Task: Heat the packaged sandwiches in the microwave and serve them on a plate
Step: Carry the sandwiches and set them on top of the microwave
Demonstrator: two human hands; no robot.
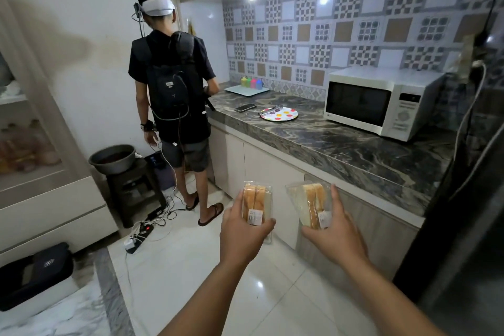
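From the head camera, both arms reach forward over the pale tiled floor. The left hand has its fingers and thumb curled round a clear plastic wedge pack of sliced-bread sandwich, label toward the camera; the right hand grips a second clear plastic sandwich pack the same way, tilted a little outward. One pack per hand carries both in a single trip, and held upright the bread stays seated in its shell.

Ahead, on the dark veined marble table, the white microwave oven stands against the patterned tile wall with its door closed — so a hand must likely be freed before anything goes in. Left of it lies the round white plate with coloured dots, metal tongs resting across its rim, presumably ready for lifting hot food. A black phone lies just beside the plate.

Farther along, another person with a black backpack stands at the table, facing away.

The packs are sealed and well apart from the microwave; heating has not begun.
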